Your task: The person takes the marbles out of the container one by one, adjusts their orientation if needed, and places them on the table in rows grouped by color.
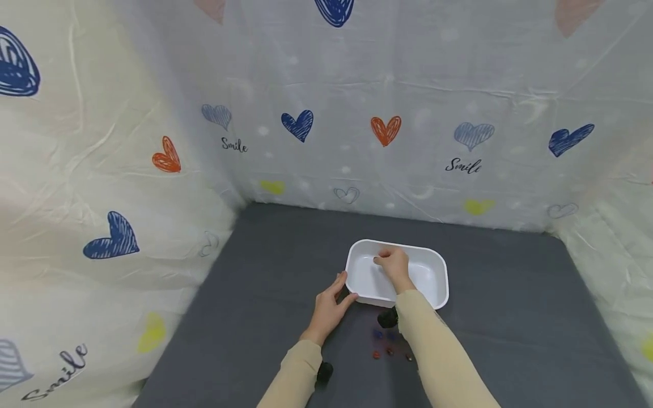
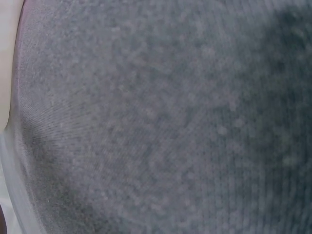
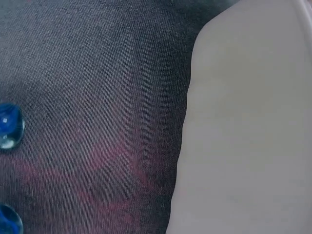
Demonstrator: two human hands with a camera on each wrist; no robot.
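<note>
A white rectangular tray [image 1: 440, 277] stands on the dark cloth in the head view. My right hand [image 1: 395, 266] is over its inside, fingers curled toward the thumb, with a small dark piece [image 1: 376, 260] pinched at the fingertips; its kind I cannot tell. At the tray's near left corner, my left hand [image 1: 327, 309] rests thumb and straight fingers against the rim. Before the tray lie two blue marbles [image 1: 378, 334] and several reddish ones [image 1: 376, 355]. Up close in the right wrist view, a blue glass marble [image 3: 9, 126] shows near the tray's pale wall [image 3: 243, 122].
Dark grey cloth [image 1: 270, 272] covers the table on both sides of the tray. White curtains [image 1: 347, 68] printed with hearts hang behind and at both sides. Black wrist cameras [image 1: 388, 318] sit under both sleeves. Mostly blurred grey cloth [image 2: 146, 117] fills the left wrist view.
</note>
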